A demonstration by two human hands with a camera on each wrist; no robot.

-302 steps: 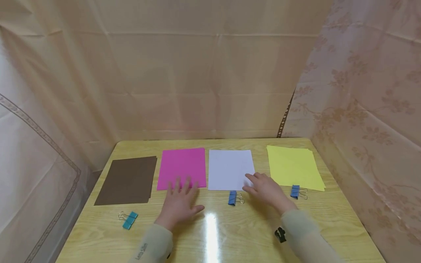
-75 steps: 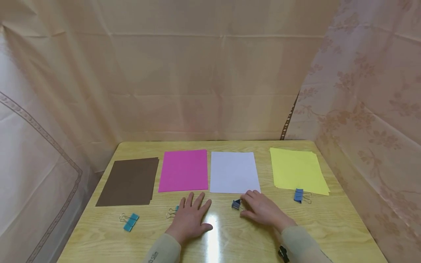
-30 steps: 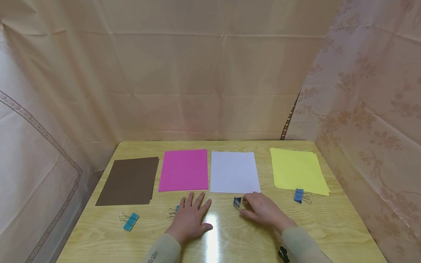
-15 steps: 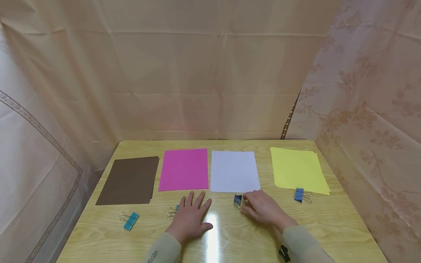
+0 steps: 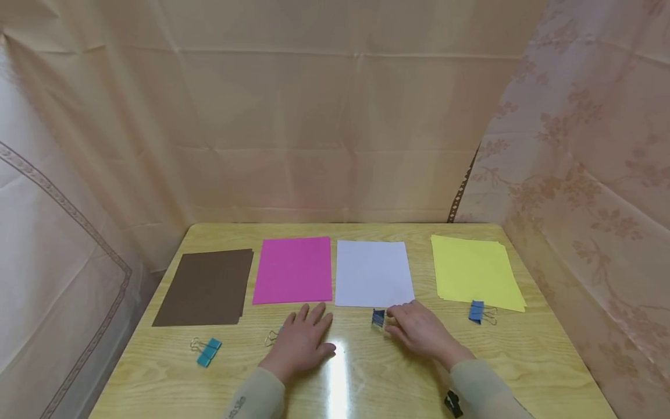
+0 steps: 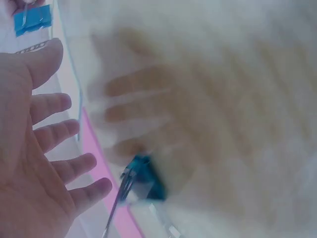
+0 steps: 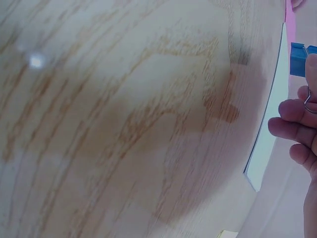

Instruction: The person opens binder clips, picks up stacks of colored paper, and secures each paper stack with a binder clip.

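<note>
A dark blue binder clip (image 5: 378, 317) is held just in front of the near edge of the white paper (image 5: 374, 273), slightly right of its middle; whether the clip is raised from the table (image 5: 387, 381) cannot be told. Its wire handles are pinched by the thumb and fingers of the right hand (image 5: 421, 331), at the white paper's near right corner. Front-left of the white paper, the left hand (image 5: 299, 344) is held with its fingers spread, and a teal clip (image 6: 150, 178) is partly covered by it in the head view.

The pink paper (image 5: 292, 270), left of the white paper, is separated from it by a thin strip of wood; farther left, the brown paper (image 5: 206, 288) is seen. To the white paper's right, a wider gap is left before the yellow paper (image 5: 477, 272), whose sheet edges are unevenly stacked. The broadest stretch of wood is found in front of the white paper. Small lettering is borne by the left sleeve (image 5: 257, 396), too blurred to be read.
</note>
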